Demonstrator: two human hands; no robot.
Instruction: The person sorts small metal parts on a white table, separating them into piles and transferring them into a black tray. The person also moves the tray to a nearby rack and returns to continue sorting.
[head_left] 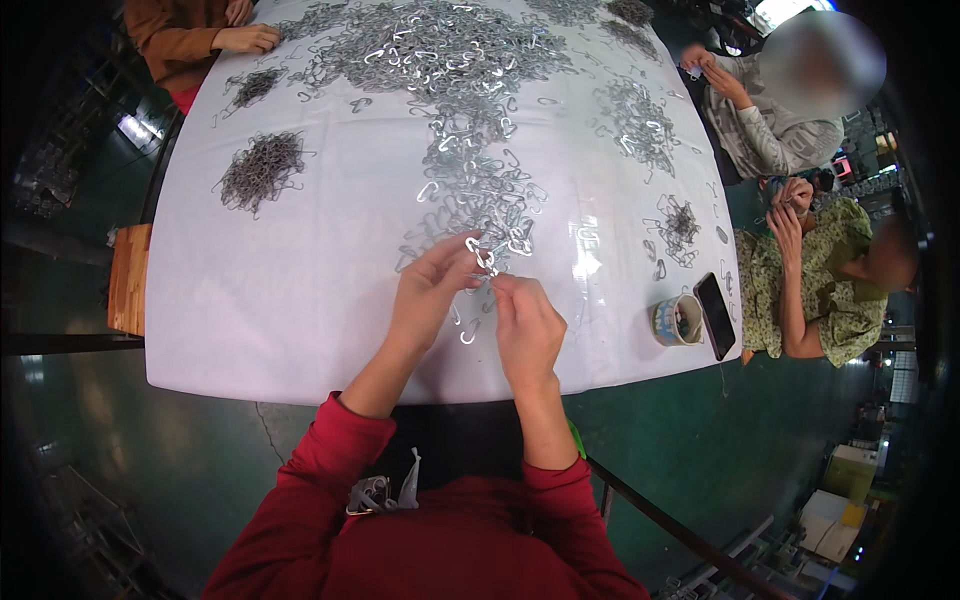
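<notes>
My left hand (428, 292) pinches a shiny metal hook (477, 250) between thumb and fingers, above the near end of a trail of similar silvery hooks (487, 195). Close beside it, the fingertips of my right hand (532, 325) are pressed together at the hook's lower end. Whatever small piece they grip is too small to make out. Just below my fingers, a loose hook (469, 333) lies on the white-covered table (300, 330).
A big heap of hooks (430, 50) covers the table's far middle. Darker thin wire pieces (260, 172) lie piled at left. At right are a small heap (677, 232), a cup (677, 321) and a phone (714, 316). Other people work along both sides.
</notes>
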